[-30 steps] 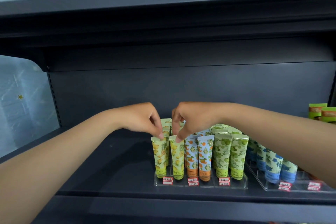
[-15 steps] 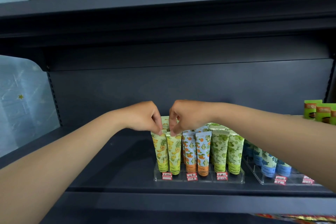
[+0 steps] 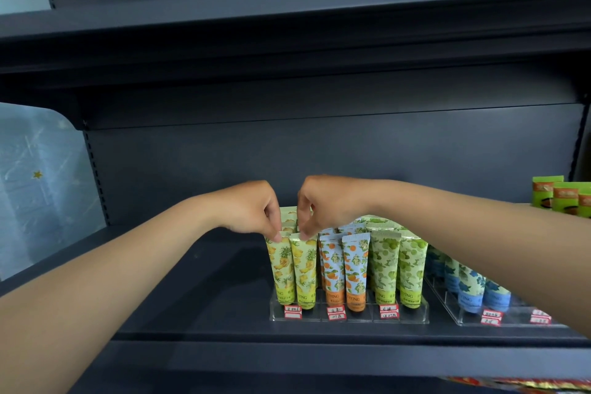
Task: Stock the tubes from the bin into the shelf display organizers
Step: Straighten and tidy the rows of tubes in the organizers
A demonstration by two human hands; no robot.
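Observation:
A clear organizer (image 3: 348,319) on the dark shelf holds upright tubes: yellow pineapple ones at the left, orange-print ones (image 3: 355,268) in the middle, green ones (image 3: 412,268) at the right. My left hand (image 3: 246,208) pinches the top edge of the front left pineapple tube (image 3: 279,265). My right hand (image 3: 326,201) pinches the top of the pineapple tube beside it (image 3: 305,268). Both tubes stand in the front row. The bin is out of view.
A second clear organizer (image 3: 499,323) with blue tubes (image 3: 470,288) sits to the right, partly behind my right forearm. Green boxes (image 3: 559,196) stand at the far right. The shelf above (image 3: 287,28) hangs low over the display. A colourful edge (image 3: 518,385) shows at the bottom right.
Both hands have stayed pinched on the tops of the two front pineapple tubes. The camera has shifted a little, so the display sits slightly lower and more centred in view.

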